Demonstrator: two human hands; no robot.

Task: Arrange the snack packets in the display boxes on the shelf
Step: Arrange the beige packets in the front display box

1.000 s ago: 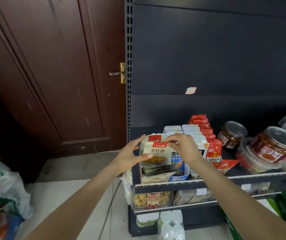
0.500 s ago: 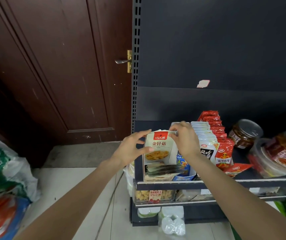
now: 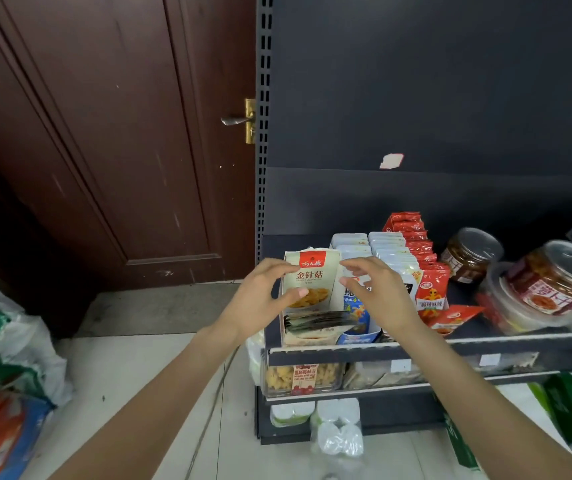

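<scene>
On the shelf (image 3: 450,344), the rows of packets behind look tidy; the display box (image 3: 286,323) at its front left corner needs finishing. My left hand (image 3: 260,299) pinches its upright front packet (image 3: 312,282); my right hand (image 3: 378,292) hovers beside, fingers loose, holding nothing.

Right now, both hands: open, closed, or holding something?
Left hand: grips the cream snack packet, thumb on its front.
Right hand: open, holding nothing.
</scene>
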